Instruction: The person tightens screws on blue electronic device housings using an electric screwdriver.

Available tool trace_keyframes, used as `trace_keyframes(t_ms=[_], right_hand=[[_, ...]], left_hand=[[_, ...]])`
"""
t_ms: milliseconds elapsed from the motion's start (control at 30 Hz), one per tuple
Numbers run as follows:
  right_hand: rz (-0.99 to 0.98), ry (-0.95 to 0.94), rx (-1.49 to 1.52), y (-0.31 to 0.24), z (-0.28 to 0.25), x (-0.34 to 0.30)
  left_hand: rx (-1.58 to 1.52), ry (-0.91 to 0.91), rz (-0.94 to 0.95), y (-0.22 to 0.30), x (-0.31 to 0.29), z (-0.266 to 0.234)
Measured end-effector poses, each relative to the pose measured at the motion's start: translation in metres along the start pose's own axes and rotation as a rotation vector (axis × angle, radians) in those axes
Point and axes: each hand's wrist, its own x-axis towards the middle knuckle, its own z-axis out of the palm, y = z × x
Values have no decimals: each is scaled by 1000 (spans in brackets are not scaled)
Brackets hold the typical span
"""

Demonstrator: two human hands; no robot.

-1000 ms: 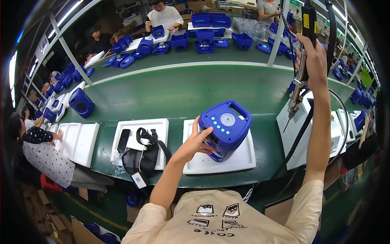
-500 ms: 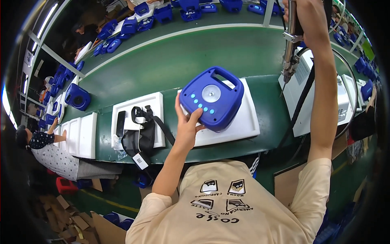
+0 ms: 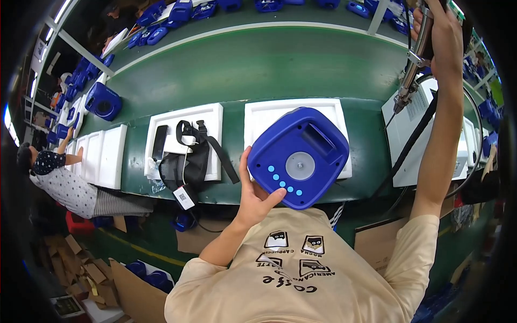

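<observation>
Blue housing (image 3: 300, 153), one, with five cyan dots (image 3: 282, 184): left fingers (image 3: 245, 168) clamp it, right fingers (image 3: 417, 19) clasp one screwdriver (image 3: 411, 74).

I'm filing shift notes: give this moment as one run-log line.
left hand grip: blue unit | right hand grip: thin-tipped metal tool | on unit: pale disc, light-blue dots | white tray: partly hidden by unit

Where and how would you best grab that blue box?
Probably by the handle bar of the blue box, curling fingers around from the far right: the slot beside it suggests finger room, and the left hand holds the opposite edge.
</observation>
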Motion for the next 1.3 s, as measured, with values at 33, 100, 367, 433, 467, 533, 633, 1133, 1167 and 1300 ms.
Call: trace_keyframes(t_ms=[33,100,367,433,467,533,633,1133,1167,1300], right_hand=[[30,31,-6,-3,4,-1],[5,20,-8,2,4,3],[-502,-34,-412,37,-28,34],[-622,40,-417,54,-36,42],[-24,-74,-81,9,-13,10],[-141,-118,-51,17,-24,18],[-266,-158,-113,31,-37,29],[-121,-363,128,53,37,4],[-108,-368,147,55,39,7],[-118,-281,111,72,47,15]], left_hand=[[14,23,27,-1,1,1],[-17,42,-42,9,6,-1],[-191,83,-396,51,83,-43],[-147,38,-435,71,117,-43],[-132,40,-433,79,133,-47],[-40,55,-429,89,170,-39],[-71,155,-401,76,240,-22],[-268,748,-346,-72,457,7],[-304,710,-399,-72,456,-2],[-29,324,-476,-82,412,-43]])
